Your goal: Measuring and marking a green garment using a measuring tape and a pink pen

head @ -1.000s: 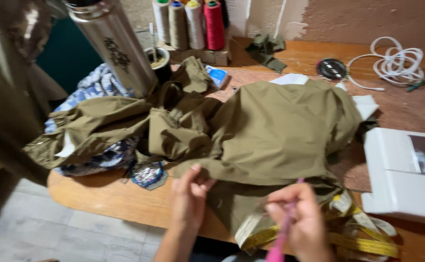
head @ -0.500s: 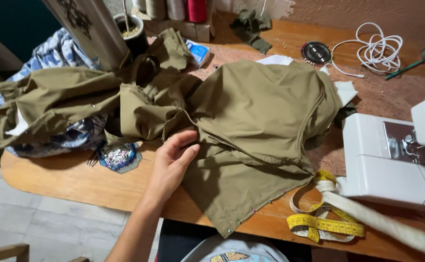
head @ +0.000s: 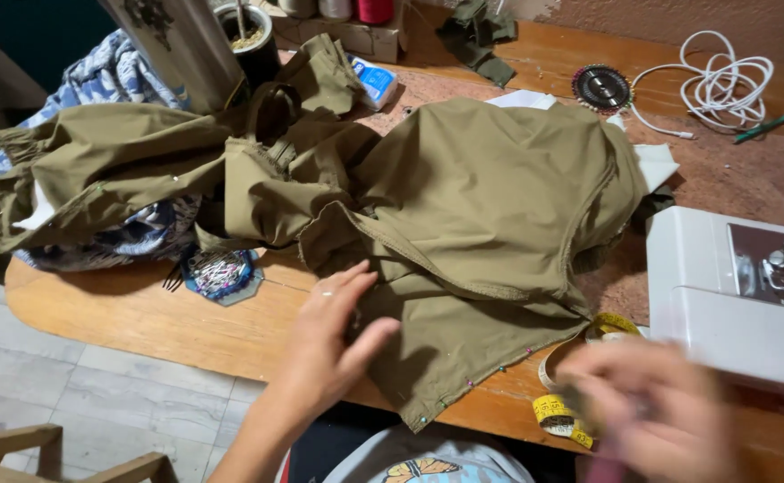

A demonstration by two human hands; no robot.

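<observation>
left hand (head: 329,344) spread flat on olive cloth (head: 490,206), fingers toward 1 o'clock, right hand (head: 651,402) blurred at 4 o'clock over tape measure (head: 558,413), its grip impossible to tell

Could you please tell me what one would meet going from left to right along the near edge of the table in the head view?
Pin holder → left hand on the olive garment → yellow tape measure → blurred right hand → white sewing machine.

Left hand (head: 329,344) lies flat, fingers spread; right hand (head: 651,407) is blurred, raised.
</observation>
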